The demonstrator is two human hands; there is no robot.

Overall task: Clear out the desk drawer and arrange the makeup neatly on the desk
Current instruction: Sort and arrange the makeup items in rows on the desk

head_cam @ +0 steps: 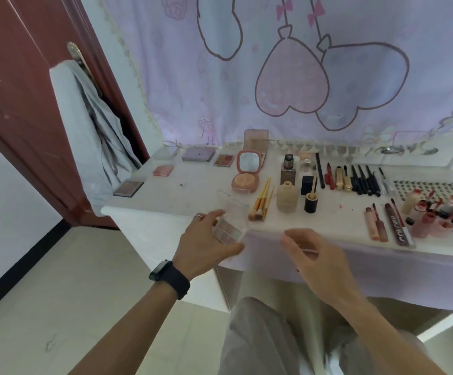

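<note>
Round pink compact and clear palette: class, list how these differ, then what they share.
The round pink compact is circular with one peach pan; the clear palette is rectangular with several small pans. The compact stands untouched, mirror lid raised; the palette is gripped by the left hand at the front edge of the desk. Both hold makeup.

Head view looks forward and down, close over the desk (182, 196).
</note>
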